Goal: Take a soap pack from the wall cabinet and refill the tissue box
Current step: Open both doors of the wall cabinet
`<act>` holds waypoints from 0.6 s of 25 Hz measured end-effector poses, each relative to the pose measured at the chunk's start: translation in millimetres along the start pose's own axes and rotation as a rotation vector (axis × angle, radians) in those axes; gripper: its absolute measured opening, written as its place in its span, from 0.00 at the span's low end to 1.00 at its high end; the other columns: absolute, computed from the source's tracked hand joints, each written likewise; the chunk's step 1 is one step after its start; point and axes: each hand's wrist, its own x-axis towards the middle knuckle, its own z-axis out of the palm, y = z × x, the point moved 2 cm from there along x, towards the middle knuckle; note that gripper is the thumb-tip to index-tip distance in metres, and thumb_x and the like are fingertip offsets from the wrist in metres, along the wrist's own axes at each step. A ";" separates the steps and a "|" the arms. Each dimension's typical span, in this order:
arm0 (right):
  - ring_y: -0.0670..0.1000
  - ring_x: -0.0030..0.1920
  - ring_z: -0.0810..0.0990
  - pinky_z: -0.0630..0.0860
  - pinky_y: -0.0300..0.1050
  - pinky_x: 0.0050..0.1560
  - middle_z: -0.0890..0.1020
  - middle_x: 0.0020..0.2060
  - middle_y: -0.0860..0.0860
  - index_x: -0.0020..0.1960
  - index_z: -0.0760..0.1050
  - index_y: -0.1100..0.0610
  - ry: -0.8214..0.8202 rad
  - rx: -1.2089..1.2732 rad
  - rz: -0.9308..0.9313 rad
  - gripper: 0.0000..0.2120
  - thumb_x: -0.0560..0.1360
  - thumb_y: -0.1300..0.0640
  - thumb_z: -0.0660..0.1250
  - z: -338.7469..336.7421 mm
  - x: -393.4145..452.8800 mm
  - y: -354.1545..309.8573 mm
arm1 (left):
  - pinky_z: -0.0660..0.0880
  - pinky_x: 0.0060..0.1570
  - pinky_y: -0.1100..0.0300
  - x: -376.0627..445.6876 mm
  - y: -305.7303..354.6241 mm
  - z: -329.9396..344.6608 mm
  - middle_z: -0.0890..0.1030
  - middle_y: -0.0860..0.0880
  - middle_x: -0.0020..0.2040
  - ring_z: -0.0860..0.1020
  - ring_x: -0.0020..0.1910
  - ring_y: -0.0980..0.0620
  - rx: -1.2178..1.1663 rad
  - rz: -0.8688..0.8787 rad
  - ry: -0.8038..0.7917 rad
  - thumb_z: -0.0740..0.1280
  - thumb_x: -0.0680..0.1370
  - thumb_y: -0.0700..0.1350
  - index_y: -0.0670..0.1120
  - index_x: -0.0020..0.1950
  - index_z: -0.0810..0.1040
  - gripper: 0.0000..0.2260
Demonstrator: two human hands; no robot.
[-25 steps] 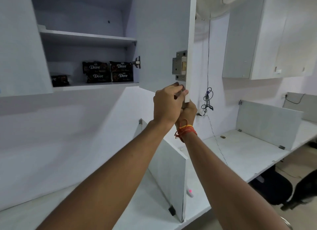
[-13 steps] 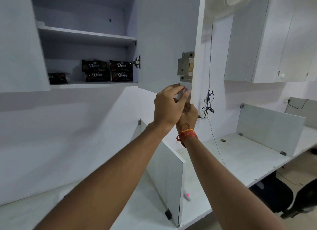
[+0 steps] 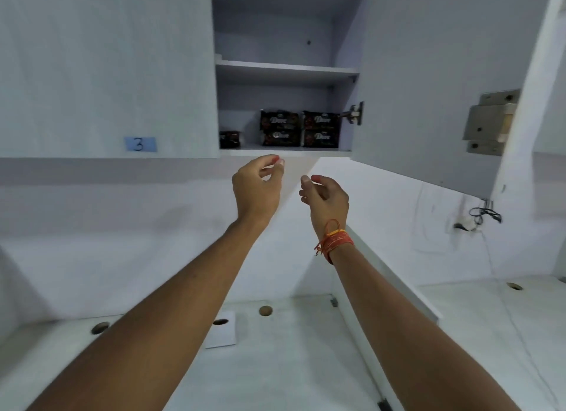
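The wall cabinet stands with its right door swung open toward the viewer; the door to the left is shut and carries one small blue label marked "3". Inside are two levels: an upper shelf, bare where visible, and the cabinet floor. One metal lock is fixed near the free edge of the open door, and one hinge shows at its inner edge.

The desk below is white, with a low divider panel running from near to far on the right. Four round cable holes are visible in the desk surface, and one white square sheet or pad lies flat near the far edge.

Soap packs: four dark packs stand in two stacks of two, side by side, at the right of the cabinet floor. A fifth dark pack lies apart at the left, partly hidden by the shut door.

Left hand: raised just below the cabinet's bottom edge, fingers loosely curled, thumb and forefinger nearly meeting, holding nothing and touching nothing.

Right hand: raised beside it and slightly lower, fingers half curled, empty, touching nothing. One band of orange and red threads circles the right wrist.

A tangle of black cable hangs at the far right wall.
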 end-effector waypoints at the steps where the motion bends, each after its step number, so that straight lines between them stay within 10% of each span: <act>1: 0.51 0.44 0.86 0.82 0.55 0.54 0.86 0.42 0.53 0.55 0.79 0.57 -0.015 0.012 -0.007 0.16 0.73 0.48 0.71 18.1 -0.6 -0.7 | 0.70 0.41 0.82 8.3 -8.9 -14.8 0.85 0.49 0.54 0.78 0.45 0.61 0.013 -0.009 0.011 0.68 0.78 0.47 0.44 0.59 0.82 0.12; 15: 0.54 0.46 0.84 0.82 0.55 0.52 0.85 0.44 0.54 0.54 0.80 0.56 -0.101 0.024 -0.060 0.14 0.72 0.50 0.72 195.6 16.0 22.6 | 0.70 0.47 0.77 104.8 -116.3 -132.6 0.84 0.47 0.55 0.79 0.48 0.57 0.129 -0.078 -0.056 0.71 0.77 0.47 0.43 0.59 0.81 0.13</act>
